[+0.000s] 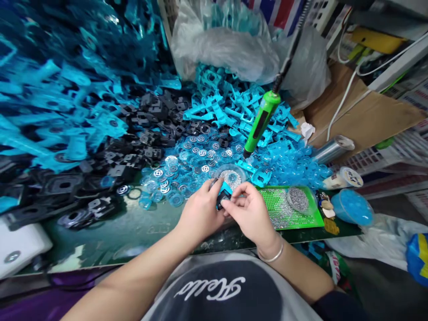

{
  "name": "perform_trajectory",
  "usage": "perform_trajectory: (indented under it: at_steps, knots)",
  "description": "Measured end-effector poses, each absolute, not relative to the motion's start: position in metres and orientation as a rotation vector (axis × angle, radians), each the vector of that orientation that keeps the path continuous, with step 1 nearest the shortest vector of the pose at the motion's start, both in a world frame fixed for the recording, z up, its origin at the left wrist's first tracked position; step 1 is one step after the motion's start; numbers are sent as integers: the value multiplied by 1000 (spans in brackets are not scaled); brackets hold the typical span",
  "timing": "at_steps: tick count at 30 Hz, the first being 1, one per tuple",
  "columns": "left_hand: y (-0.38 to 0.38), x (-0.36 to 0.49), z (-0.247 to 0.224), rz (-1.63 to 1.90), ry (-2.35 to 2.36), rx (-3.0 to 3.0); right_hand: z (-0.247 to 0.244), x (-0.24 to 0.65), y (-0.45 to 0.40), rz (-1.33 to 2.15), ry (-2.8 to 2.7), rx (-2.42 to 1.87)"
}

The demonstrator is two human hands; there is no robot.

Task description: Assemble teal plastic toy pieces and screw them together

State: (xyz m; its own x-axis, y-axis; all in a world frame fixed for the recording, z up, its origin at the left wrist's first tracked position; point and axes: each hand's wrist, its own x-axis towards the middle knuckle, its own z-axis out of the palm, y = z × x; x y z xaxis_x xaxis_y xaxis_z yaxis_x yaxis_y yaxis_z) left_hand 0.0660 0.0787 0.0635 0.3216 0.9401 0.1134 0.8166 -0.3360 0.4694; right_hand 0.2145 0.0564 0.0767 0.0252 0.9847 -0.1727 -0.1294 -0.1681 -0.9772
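Observation:
My left hand (202,206) is closed around a small blue and black plastic part (225,191), low over the front of the bench. From the other side my right hand (250,209) meets it, thumb and forefinger pinched at its black end. Whether a smaller piece sits between those fingertips is hidden. Just beyond the hands is a round clear dish (233,173) of small silvery screws. A green electric screwdriver (262,122) hangs upright and slightly tilted above the heap, apart from both hands.
Right of my hands lies a green perforated tray (277,223) with screws and another screw dish (298,200). Heaps of blue parts (60,120), black parts (154,111) and clear blue discs (200,154) cover the back and left. A blue tub (352,206) stands at right.

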Motion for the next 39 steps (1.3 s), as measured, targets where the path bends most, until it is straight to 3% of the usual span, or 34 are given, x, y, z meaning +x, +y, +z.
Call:
perform_trajectory:
  at_steps: [4, 9, 13, 15, 20, 24, 30, 39]
  knots:
    - [77, 59, 57, 544, 1566, 2263, 63, 197, 51, 1429, -944, -1253]
    - [71, 42, 46, 609, 1545, 2226, 54, 176, 45, 1069, -1208, -1364]
    - [58, 20, 46, 788, 1548, 2189, 56, 193, 59, 1136, -1592, -1226]
    - [51, 8, 50, 865, 1546, 2120, 59, 210, 71, 1003, -1884, -1166]
    - [46, -22, 57, 995, 1397, 1839, 58, 223, 103, 407, -2334, -1771]
    - [42, -37, 49, 1038, 1202, 1592, 49, 211, 129, 171, -2495, -2089]
    - [31, -44, 44, 1096, 1061, 931, 47, 232, 159, 258, -2480, -2017]
    - [51, -24, 43, 1261, 1035, 452, 42, 246, 152, 589, -2289, -1569]
